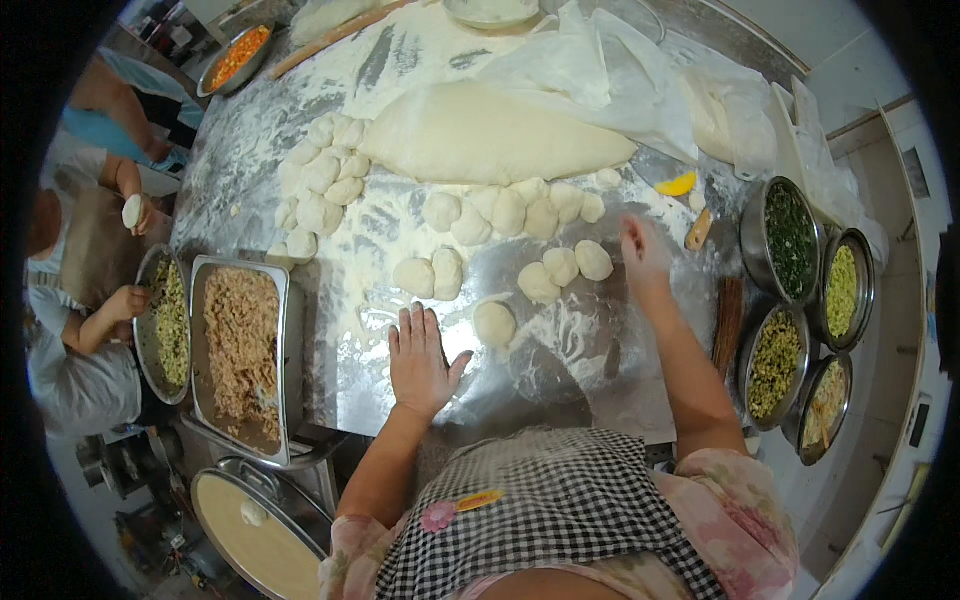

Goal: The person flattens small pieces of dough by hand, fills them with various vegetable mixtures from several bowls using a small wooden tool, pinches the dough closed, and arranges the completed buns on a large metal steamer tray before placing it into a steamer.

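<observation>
Palm down on the floured steel table [465, 397], my left hand [424, 367] has its fingers spread, just below a pair of dough balls [431, 276]. A single dough ball [494, 324] lies to its right. My right hand [643, 247] is blurred at the right, beside a row of dough balls [565, 268]; whether it holds anything is not clear. Beyond them stretch more dough pieces [510, 212] and a large slab of dough [487, 139]. A dough scraper with a yellow handle [676, 184] rests near the slab's right end.
Bowls of chopped greens [790, 240] stand at the right, near a bundled brush [727, 322]. A steel tray of filling [241, 352] and a bowl of chopped filling [169, 322] line the left edge, where another person's hand [127, 304] reaches in. A rolling pin [337, 37] lies far left.
</observation>
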Motion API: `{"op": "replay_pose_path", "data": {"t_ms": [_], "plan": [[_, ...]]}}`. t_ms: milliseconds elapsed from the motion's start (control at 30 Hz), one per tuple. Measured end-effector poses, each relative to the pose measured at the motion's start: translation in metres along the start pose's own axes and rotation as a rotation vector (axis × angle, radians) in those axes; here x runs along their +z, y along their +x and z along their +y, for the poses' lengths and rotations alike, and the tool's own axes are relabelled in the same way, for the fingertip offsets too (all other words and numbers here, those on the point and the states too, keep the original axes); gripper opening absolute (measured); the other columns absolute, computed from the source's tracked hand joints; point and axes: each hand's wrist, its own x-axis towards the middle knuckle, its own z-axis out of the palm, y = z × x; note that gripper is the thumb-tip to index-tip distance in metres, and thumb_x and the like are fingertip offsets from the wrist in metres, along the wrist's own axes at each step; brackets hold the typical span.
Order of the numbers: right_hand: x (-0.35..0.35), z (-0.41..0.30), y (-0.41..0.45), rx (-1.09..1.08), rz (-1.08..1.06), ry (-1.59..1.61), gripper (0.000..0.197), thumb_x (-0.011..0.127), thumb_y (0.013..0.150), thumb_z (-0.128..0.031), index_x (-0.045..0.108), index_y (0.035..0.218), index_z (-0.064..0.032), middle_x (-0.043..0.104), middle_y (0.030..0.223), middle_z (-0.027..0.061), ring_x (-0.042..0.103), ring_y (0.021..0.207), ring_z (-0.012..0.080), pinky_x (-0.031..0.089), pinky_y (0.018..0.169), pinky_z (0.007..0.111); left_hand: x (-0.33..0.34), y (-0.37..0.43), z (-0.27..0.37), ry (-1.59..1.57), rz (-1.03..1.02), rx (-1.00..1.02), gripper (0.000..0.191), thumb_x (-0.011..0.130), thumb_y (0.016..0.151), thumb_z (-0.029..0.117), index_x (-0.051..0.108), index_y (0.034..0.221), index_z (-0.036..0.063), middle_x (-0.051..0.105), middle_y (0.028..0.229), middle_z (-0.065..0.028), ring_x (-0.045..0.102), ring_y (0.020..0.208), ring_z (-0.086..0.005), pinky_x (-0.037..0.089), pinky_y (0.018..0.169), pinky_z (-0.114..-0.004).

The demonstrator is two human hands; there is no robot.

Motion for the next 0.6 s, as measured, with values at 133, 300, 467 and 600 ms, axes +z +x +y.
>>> {"op": "replay_pose_path", "data": {"t_ms": [133,300,467,600], "plan": [[0.024,0.041,0.072,-0.158,0.105,-0.073,0.021,0.054,0.082,-0.009,0.058,0.101,-0.0025,0.058,0.087,0.0134,0.057,0.074,0.0228,0.045,0.067,0.032,-0.003,-0.002,0.004,-0.080,0.014,-0.036,0.079,0.056,0.076,0.046,0.033,0.130,-0.0063,0.029,0.137,-0.0272,0.023,0.129,-0.0432,0.018,0.104,-0.053],[0.040,0.056,0.080,-0.209,0.102,-0.136,0.019,0.056,0.079,-0.008,0.057,0.096,-0.0002,0.059,0.084,0.0122,0.057,0.075,0.0199,0.045,0.068,0.031,-0.013,-0.018,-0.021,-0.662,0.163,-0.081,0.054,0.057,0.080,0.024,0.043,0.125,-0.0025,0.046,0.124,-0.0248,0.041,0.117,-0.0400,0.032,0.098,-0.045],[-0.004,-0.111,-0.054,0.297,-0.417,0.575,0.016,0.053,0.086,-0.007,0.057,0.100,-0.0019,0.054,0.074,-0.0003,0.051,0.064,0.0057,0.042,0.052,0.020,-0.021,-0.049,0.021,-1.241,0.056,0.056,0.053,0.059,0.076,0.009,0.042,0.125,-0.0013,0.051,0.116,-0.0219,0.047,0.110,-0.0358,0.039,0.092,-0.040],[-0.014,-0.179,-0.179,-0.157,-0.861,0.348,0.009,0.055,0.082,0.003,0.059,0.090,0.0001,0.054,0.081,0.0038,0.054,0.068,0.0088,0.046,0.056,0.024,-0.043,-0.114,0.048,-1.228,0.226,0.274,0.051,0.057,0.077,0.011,0.040,0.124,0.0009,0.053,0.112,-0.0217,0.050,0.105,-0.0370,0.041,0.088,-0.041]]}}
